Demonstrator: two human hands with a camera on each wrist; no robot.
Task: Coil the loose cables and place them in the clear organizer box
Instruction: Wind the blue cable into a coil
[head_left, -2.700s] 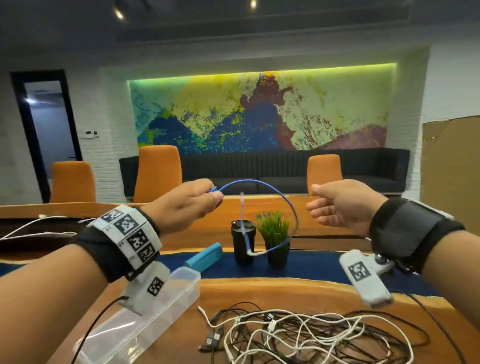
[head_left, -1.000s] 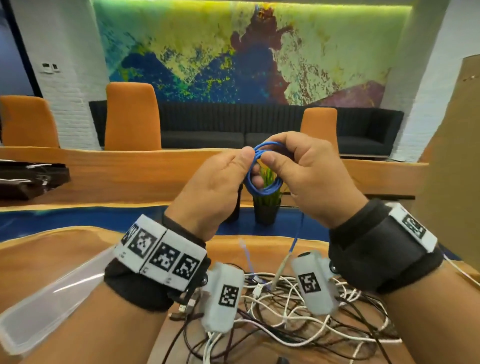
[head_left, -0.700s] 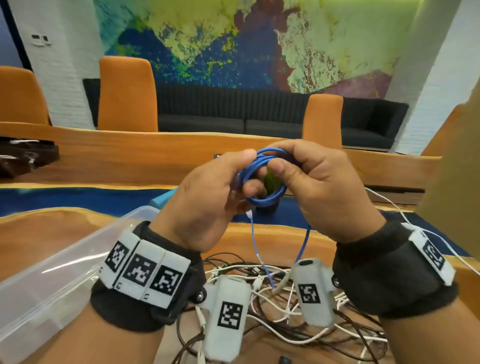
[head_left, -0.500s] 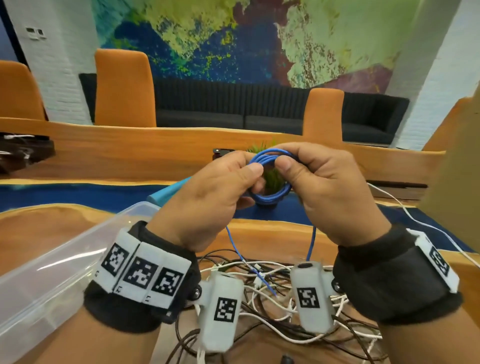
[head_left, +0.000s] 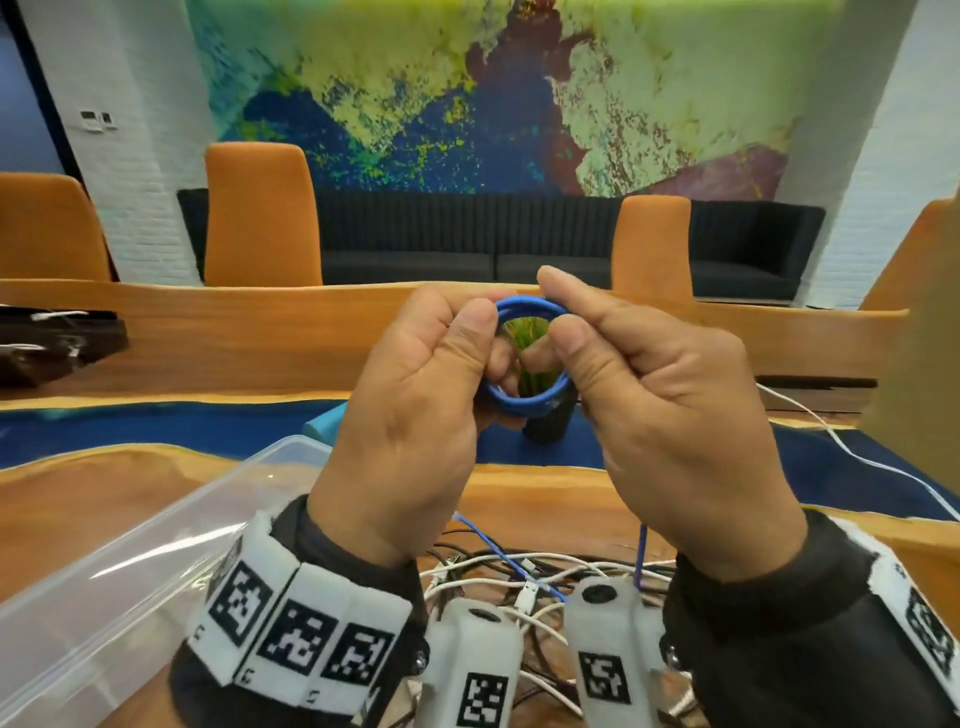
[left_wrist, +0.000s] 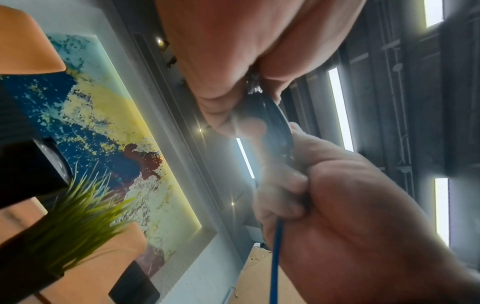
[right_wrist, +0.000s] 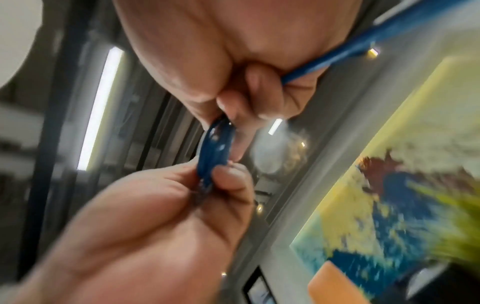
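Both hands up at chest height over the counter (head_left: 156, 499), w/ the blue cable (head_left: 524, 408) coiled into a small ring between them. My left hand (head_left: 415, 415) pinches the ring's left side, thumb tip on the near face, fingers curled behind it. My right hand (head_left: 670, 415) pinches the right side the same way: thumb on front, index arched over the top of the ring. Hands sit close together, fingertips nearly touching through the ring's middle.

Left wrist cam: coil (left_wrist: 275, 123) seen edge-on, dark, caught between the two hands; a straight blue run (left_wrist: 275, 257) drops out from under the right hand's (left_wrist: 363, 216) curled fingers. Right wrist cam, blurry: coil (right_wrist: 214, 152) edge-on again, left hand (right_wrist: 161, 226) thumb and finger clamped on its lower end, right hand (right_wrist: 221, 51) fingers on the upper end, w/ a blue run passing beside the palm.

In the head view the loose tail of the blue cable hangs from below my right hand down toward the cable pile (head_left: 519, 571), a tangle of white and dark leads on the counter directly under my wrists. Clear organizer box (head_left: 130, 545) lies on the counter to the lower left, beside my left forearm, well apart from the coil. Small potted plant (head_left: 530, 338) shows through the ring, farther back.
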